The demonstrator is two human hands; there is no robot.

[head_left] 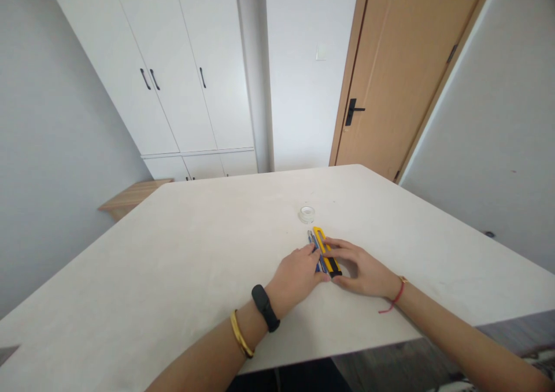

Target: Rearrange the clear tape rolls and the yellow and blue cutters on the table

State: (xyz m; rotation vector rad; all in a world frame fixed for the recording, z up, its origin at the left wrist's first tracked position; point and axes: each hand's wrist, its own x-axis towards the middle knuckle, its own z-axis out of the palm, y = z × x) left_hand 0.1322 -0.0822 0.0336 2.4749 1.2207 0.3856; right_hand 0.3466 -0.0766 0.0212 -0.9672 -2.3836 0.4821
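Head view, looking forward and down: a pale, matt surface point(173, 253) is spread across the lower part of the picture; a yellow-and-black utility knife point(327, 250) and slim blue pens point(315, 252) are laid side by side near its middle, pointing away from the wearer; their exact number of pens cannot be made out.

The hands are brought close together around this small group; the left hand point(297, 276) is placed against the pens, and the right hand point(362, 267) is curved over the knife from the other side; whether either hand is closed in a firm grip cannot be told.

A small roll of clear tape point(307, 214) is lying just beyond the group; a black wristband point(265, 308) and a gold bangle point(238, 334) are worn on the left wrist; a red cord bracelet point(396, 296) is tied on the right.

The knife is judged light and stiff, best taken by its ribbed body; the pens are judged light, smooth and prone to rolling, best pinched at mid-length.
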